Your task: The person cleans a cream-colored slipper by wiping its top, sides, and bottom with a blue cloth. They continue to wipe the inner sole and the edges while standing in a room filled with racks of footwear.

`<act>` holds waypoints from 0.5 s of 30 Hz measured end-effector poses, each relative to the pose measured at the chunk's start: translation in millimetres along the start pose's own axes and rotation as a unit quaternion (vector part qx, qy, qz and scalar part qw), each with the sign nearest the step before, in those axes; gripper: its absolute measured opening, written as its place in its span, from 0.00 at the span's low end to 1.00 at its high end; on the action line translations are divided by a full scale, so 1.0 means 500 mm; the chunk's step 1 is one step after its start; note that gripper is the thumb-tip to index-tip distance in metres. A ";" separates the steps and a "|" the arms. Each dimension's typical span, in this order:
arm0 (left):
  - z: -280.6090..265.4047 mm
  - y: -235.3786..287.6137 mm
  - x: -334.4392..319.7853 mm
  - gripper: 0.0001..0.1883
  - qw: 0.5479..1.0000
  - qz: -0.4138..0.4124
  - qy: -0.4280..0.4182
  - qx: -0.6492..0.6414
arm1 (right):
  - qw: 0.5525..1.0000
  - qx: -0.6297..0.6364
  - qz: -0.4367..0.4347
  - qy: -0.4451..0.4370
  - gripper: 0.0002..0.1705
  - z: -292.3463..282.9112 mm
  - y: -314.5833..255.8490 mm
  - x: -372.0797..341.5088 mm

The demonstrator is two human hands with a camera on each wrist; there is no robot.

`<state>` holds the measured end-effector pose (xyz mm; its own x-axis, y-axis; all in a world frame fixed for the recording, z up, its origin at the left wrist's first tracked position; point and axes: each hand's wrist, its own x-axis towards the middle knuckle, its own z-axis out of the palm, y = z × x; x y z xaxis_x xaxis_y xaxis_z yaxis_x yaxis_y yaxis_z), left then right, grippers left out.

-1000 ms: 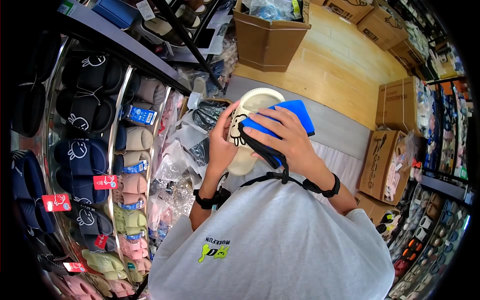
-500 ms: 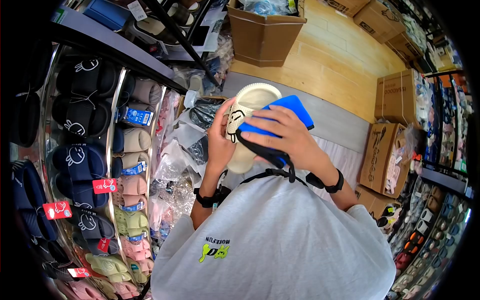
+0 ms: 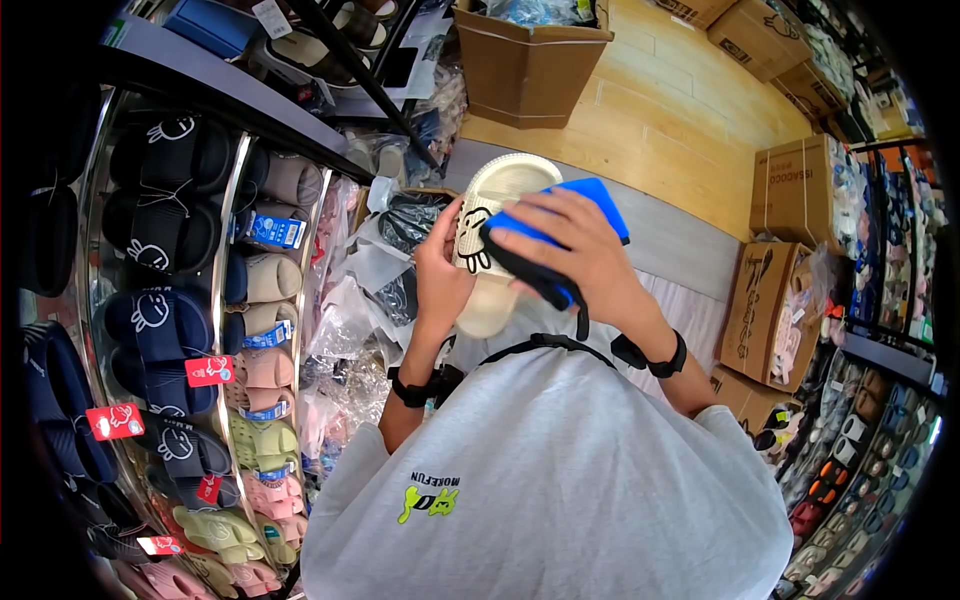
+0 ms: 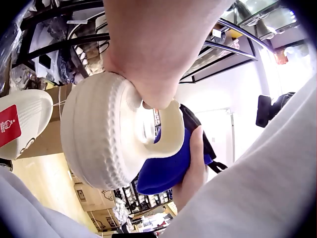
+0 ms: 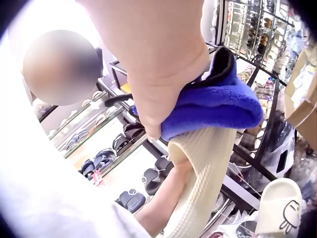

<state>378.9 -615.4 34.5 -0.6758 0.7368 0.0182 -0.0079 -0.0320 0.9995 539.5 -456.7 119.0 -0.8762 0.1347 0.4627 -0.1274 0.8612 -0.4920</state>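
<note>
A cream slipper (image 3: 488, 305) with a black bunny drawing on its strap is held up before the chest. The left hand (image 3: 443, 275) grips its strap side, fingers partly hidden by the slipper. The right hand (image 3: 580, 255) holds a folded blue cloth (image 3: 600, 205) with black edging against the slipper's right side. In the left wrist view the blue cloth (image 4: 166, 171) lies behind the slipper (image 4: 101, 131). The right wrist view shows the plush cloth (image 5: 213, 111) touching the slipper (image 5: 205, 168), with the left hand (image 5: 166, 201) at its strap opening.
Racks of slippers (image 3: 165, 320) stand at the left. Cardboard boxes (image 3: 530, 75) are ahead and at the right (image 3: 765, 310), beside more shelves. Plastic-wrapped goods (image 3: 345, 330) lie left of the hands. Another cream slipper (image 5: 280, 206) shows in the right wrist view.
The slipper has tilted so more of its strap drawing and footbed shows. The right hand and cloth have shifted slightly up along it, and the left hand keeps its grip.
</note>
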 end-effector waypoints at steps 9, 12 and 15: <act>0.001 -0.013 0.005 0.31 0.999 0.023 -0.002 -0.026 | 0.998 -0.010 -0.068 -0.012 0.35 0.020 -0.023 -0.007; -0.006 -0.014 0.003 0.30 1.000 0.020 -0.006 0.004 | 1.000 -0.006 -0.023 -0.008 0.34 0.005 -0.016 0.000; -0.011 -0.010 -0.004 0.30 1.000 0.030 -0.007 -0.001 | 0.999 -0.030 -0.021 0.000 0.34 0.011 -0.022 0.003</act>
<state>376.2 -620.6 29.1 -0.6653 0.7425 0.0787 0.0313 -0.0775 0.9965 536.9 -468.9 121.1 -0.8703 0.0983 0.4826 -0.1356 0.8942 -0.4266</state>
